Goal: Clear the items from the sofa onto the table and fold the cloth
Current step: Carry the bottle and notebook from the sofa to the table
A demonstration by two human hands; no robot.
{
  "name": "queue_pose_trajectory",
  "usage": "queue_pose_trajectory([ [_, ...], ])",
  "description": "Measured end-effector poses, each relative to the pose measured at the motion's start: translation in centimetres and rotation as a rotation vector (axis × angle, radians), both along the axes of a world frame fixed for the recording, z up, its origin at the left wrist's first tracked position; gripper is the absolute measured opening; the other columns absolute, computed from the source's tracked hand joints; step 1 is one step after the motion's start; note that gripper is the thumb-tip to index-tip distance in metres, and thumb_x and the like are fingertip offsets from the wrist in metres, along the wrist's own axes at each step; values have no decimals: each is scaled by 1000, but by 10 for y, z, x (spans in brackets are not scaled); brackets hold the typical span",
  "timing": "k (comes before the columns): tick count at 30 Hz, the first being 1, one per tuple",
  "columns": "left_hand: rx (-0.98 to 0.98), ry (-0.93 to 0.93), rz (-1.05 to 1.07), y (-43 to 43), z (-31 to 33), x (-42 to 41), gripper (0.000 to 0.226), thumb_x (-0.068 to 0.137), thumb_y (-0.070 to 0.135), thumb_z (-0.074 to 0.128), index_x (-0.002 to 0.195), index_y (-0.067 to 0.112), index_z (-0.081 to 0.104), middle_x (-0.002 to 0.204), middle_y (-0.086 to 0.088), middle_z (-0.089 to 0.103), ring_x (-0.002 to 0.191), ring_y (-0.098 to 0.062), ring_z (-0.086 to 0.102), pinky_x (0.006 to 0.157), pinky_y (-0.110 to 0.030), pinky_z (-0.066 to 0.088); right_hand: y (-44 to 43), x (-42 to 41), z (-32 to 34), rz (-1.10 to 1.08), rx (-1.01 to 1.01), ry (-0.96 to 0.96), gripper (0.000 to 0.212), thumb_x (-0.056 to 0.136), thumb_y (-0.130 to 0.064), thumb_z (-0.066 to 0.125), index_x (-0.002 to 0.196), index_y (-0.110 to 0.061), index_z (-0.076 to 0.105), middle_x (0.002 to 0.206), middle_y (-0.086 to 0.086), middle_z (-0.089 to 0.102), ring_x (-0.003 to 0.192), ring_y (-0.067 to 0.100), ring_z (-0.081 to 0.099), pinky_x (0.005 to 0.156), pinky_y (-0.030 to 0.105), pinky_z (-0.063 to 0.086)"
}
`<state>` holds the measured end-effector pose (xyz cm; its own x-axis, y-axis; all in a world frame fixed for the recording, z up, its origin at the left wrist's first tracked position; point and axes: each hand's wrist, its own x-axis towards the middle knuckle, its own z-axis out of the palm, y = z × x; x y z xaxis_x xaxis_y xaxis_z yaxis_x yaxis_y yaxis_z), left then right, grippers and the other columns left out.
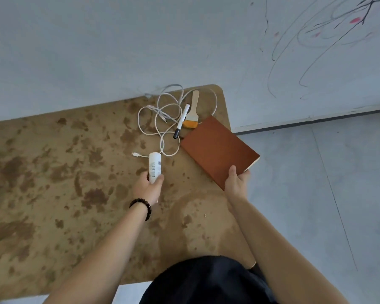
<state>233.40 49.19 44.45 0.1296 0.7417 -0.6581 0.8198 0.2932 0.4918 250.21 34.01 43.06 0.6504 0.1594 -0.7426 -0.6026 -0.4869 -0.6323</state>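
The left hand [148, 186], with a dark beaded bracelet [144, 205] at its wrist, gripped the lower end of a white tube [155, 166] with fingers and thumb curled round it, the tube pointing toward 12 o'clock over the stained brown surface [53, 172]. The right hand [236, 183] held the near corner of a brown notebook [217, 148], thumb on the cover and fingers underneath; the book lay slantwise at 3 o'clock of the tube, its far right corner reaching past the surface's edge over the grey floor [338, 194]. Whether the book rested on the surface or was held just above it could not be told. A white cable [162, 119] sprawled in loose loops at 12 o'clock of the tube, one plug end lying just beside the tube's top at about 10 o'clock and a loop passing close behind the tip. A marker [181, 121] with a black cap lay across the cable loops, its cap just beside the notebook's far corner. A wooden-handled brush [192, 113] with orange bristles lay next to the marker at its 2 o'clock, bristles touching or nearly touching the notebook's top edge. A pale wall [316, 40] with dark and pink scribbles rose beyond the surface at 1 o'clock.
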Motion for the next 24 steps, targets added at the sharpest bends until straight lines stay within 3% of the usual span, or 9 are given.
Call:
queue_pose_trajectory([
  [3,-4,-18,-28,15,-11,23,23,89,33,60,104,15,56,90,1,66,73,-12,62,54,-25,42,8,5,-15,184,-98,73,29,92,-46,43,102,-19,49,94,-4,59,99,31,65,88,48,55],
  [5,16,-41,-72,24,-16,38,23,90,34,58,102,14,57,87,2,65,74,-13,63,54,-25,43,4,7,-17,403,-205,66,26,89,-51,42,85,-27,52,86,-3,69,86,28,69,84,45,57],
  [7,13,-76,-117,31,-22,51,30,90,41,55,102,15,60,93,-1,67,80,-16,64,62,-28,48,-3,8,-18,650,-335,28,42,89,-61,36,86,-27,60,82,-2,73,79,23,69,81,40,57],
  [9,-9,-93,-171,37,-29,59,45,85,57,48,108,21,62,103,0,68,91,-20,65,81,-37,53,-10,9,-23,800,-460,-31,59,86,-69,29,86,-24,68,85,-2,73,84,21,68,85,40,54],
  [12,6,-62,-275,42,-40,59,65,78,66,39,124,23,56,120,-3,62,110,-25,59,97,-48,48,-14,7,-26,817,-496,-75,61,87,-70,31,84,-23,69,85,-2,73,85,20,66,80,35,52],
  [15,-16,-30,-322,44,-48,48,79,72,76,34,135,30,46,131,-3,55,117,-26,55,100,-50,46,-13,5,-23,829,-502,-114,61,91,-66,31,83,-19,69,84,-1,73,83,19,65,68,31,46],
  [17,-21,-44,-332,45,-46,40,83,73,79,35,143,33,36,136,-2,53,121,-26,53,101,-50,45,-13,4,-20,854,-491,-115,62,93,-65,30,84,-17,68,86,0,73,83,20,65,70,32,49],
  [20,6,-69,-323,35,-19,29,82,87,68,41,153,24,19,147,-8,41,131,-25,45,108,-48,38,-12,5,-7,889,-431,-109,59,96,-60,33,87,-14,67,88,3,71,86,22,65,80,35,53],
  [24,124,-224,-296,14,29,0,65,98,52,40,153,22,23,152,-5,36,135,-18,42,112,-38,35,-18,-6,28,822,-302,-228,48,99,-56,37,111,-18,63,107,0,67,100,19,62,89,36,49],
])
